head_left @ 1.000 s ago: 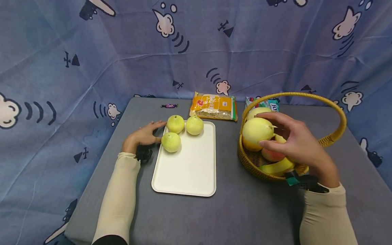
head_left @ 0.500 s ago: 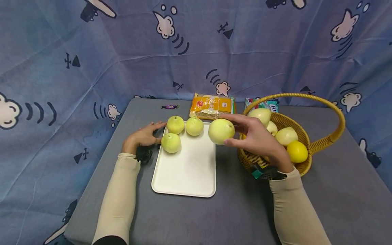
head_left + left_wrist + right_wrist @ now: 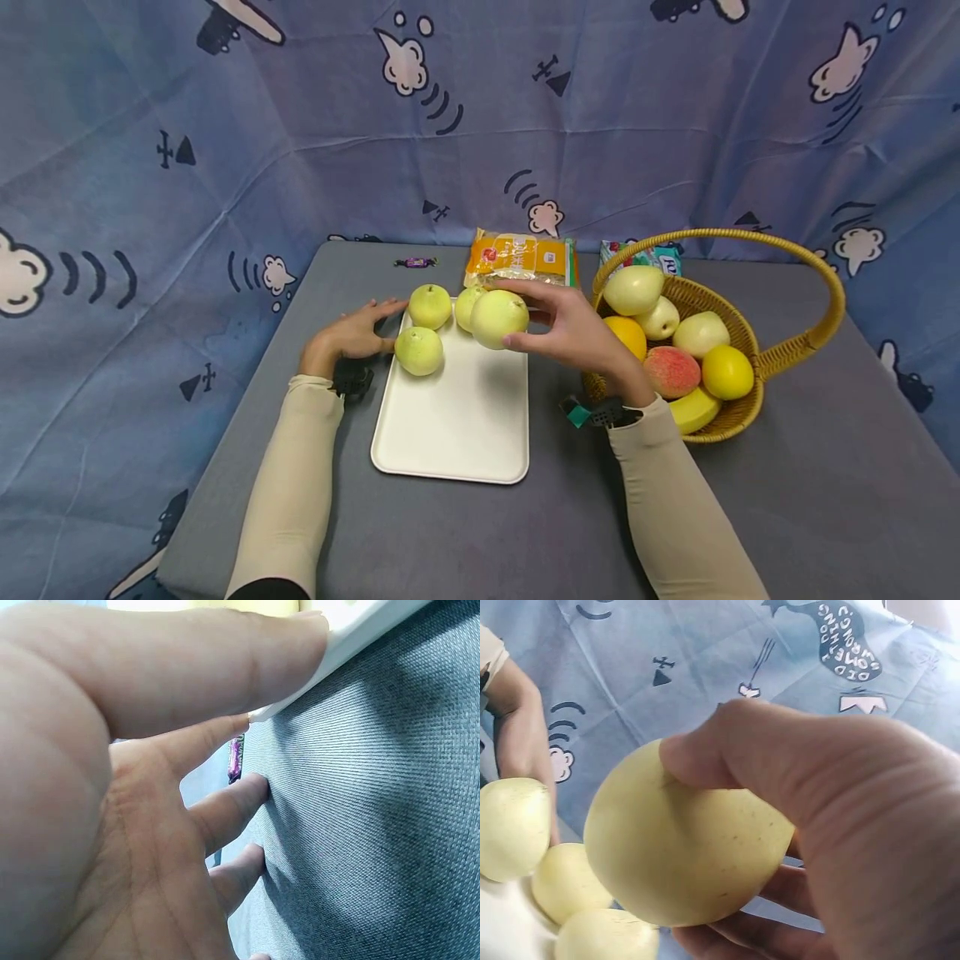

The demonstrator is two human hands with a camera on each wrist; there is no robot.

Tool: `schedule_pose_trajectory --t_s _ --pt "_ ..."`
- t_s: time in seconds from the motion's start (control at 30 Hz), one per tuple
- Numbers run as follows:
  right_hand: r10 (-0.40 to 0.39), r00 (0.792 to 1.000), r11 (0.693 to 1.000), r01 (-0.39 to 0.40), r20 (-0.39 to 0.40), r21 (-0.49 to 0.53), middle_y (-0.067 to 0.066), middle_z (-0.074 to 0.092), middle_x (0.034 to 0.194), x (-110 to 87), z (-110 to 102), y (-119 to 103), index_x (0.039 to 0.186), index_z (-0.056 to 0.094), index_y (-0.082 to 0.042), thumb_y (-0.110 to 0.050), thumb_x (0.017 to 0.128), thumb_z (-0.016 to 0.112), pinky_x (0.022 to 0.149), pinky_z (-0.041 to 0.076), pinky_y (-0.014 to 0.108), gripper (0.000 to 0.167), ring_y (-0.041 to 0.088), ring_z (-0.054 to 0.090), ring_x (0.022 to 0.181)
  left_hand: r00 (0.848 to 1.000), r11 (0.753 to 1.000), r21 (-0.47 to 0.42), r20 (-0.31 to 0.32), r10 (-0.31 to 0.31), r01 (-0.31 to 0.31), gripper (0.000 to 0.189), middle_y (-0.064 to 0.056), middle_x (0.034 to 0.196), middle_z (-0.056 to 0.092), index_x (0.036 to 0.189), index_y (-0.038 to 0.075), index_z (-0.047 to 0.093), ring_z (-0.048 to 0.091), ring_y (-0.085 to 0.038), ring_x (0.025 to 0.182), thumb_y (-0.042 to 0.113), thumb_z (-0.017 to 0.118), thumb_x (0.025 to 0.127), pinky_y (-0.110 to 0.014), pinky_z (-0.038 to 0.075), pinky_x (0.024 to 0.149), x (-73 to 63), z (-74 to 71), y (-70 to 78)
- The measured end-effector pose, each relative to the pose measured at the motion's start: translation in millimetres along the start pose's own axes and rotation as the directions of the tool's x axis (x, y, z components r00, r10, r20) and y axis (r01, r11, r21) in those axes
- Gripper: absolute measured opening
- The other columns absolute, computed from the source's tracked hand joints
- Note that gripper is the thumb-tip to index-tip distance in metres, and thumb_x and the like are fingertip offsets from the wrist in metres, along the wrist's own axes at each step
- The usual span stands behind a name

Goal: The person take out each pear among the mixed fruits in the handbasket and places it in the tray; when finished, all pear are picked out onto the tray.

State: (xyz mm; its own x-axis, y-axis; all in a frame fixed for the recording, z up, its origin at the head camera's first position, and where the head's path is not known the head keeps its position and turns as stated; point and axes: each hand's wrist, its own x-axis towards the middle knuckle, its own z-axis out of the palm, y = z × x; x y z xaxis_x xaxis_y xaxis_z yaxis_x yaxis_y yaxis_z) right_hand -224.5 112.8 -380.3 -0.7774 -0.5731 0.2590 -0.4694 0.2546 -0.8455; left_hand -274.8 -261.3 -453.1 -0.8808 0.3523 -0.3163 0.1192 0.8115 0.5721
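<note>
My right hand (image 3: pixel 573 329) grips a round yellow-green pear (image 3: pixel 498 320) above the upper right of a white tray (image 3: pixel 465 417). In the right wrist view the thumb lies across this speckled pear (image 3: pixel 682 840), with fingers behind it. Three similar pears are at the tray's far left: one at the back corner (image 3: pixel 430 306), one in front of it (image 3: pixel 418 349), and another (image 3: pixel 467 307) partly hidden by the held pear. My left hand (image 3: pixel 351 331) rests at the tray's left edge, fingers spread. The left wrist view shows its thumb (image 3: pixel 225 664) along the tray rim.
To the right stands a wicker basket (image 3: pixel 738 333) with a tall handle, holding pears, a peach (image 3: pixel 672 372), a banana (image 3: pixel 693 410), a lemon (image 3: pixel 727 372) and an orange fruit (image 3: pixel 627 335). Behind lie an orange food packet (image 3: pixel 521 257), a green packet (image 3: pixel 667 259) and a purple-wrapped candy (image 3: pixel 416 262).
My right hand has lifted the pear from the basket and carried it left over the tray, towards the other pears. The left hand has stayed where it was.
</note>
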Motion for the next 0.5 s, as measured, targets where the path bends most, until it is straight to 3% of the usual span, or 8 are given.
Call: schedule_pose_trajectory --t_s 0.2,0.5 --pt "0.010 1.000 0.999 -0.009 -0.003 0.039 0.015 0.060 0.159 9.2 15 16 0.155 0.061 -0.005 -0.005 0.090 0.089 0.115 0.056 0.046 0.071 0.035 0.066 0.134 1.000 1.000 0.000 0.003 0.006 -0.006 0.086 -0.017 0.183 0.019 0.175 0.019 0.030 0.002 -0.050 0.170 0.034 0.073 0.102 -0.084 -0.005 0.126 -0.9 -1.1 1.0" --pt "0.086 0.996 0.996 -0.086 0.006 0.013 0.018 0.063 0.153 15.1 42 35 0.151 0.063 -0.003 -0.007 0.087 0.090 0.112 0.058 0.047 0.069 0.038 0.069 0.132 1.000 1.000 0.012 -0.001 0.002 -0.002 0.086 -0.018 0.183 0.020 0.175 0.019 0.030 0.004 -0.049 0.170 0.034 0.073 0.103 -0.084 -0.005 0.127 -1.9 -1.2 1.8"
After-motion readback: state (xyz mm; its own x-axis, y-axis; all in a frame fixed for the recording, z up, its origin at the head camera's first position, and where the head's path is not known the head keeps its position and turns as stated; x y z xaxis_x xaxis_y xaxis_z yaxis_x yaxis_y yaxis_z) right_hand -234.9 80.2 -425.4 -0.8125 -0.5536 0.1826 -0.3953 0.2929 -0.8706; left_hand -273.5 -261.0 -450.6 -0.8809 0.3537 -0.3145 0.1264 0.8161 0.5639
